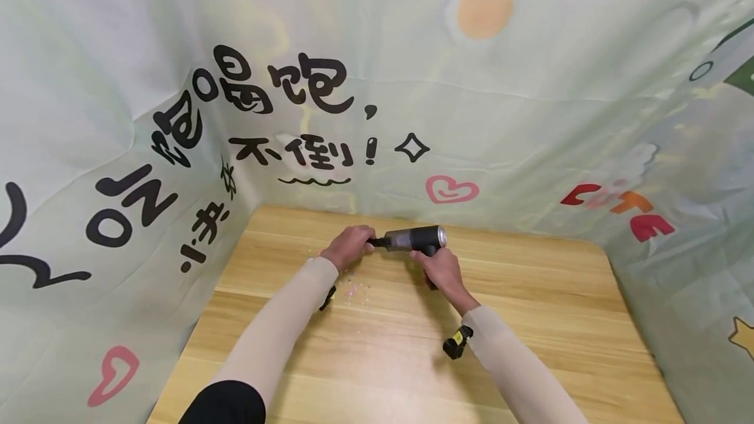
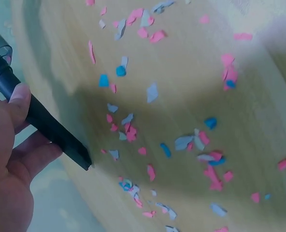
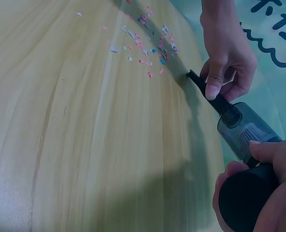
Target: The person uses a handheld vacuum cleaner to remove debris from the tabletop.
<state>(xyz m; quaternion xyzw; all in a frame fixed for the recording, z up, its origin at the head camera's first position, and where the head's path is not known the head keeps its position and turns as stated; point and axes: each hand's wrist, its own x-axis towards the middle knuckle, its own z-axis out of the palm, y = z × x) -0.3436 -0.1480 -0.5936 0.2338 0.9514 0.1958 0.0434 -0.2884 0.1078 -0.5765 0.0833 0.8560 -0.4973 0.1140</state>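
My right hand (image 1: 443, 270) grips the handle of a black handheld vacuum cleaner (image 1: 421, 238), fingers wrapped round it and thumb up by the clear dust cup (image 3: 242, 129). With thumb and fingers, my left hand (image 1: 350, 245) pinches the slim black nozzle (image 2: 51, 123) at the vacuum's front. The nozzle's flat tip is held over the table near its far edge. Close by lie many small pink, blue and pale paper scraps (image 2: 130, 131), scattered on the wood. In the left wrist view, a bit of pink shows inside the dust cup.
The wooden table (image 1: 518, 300) meets a printed cloth backdrop (image 1: 530, 103) at the back and both sides. A small black camera (image 1: 457, 343) is strapped under the right wrist, another (image 1: 328, 298) at the left.
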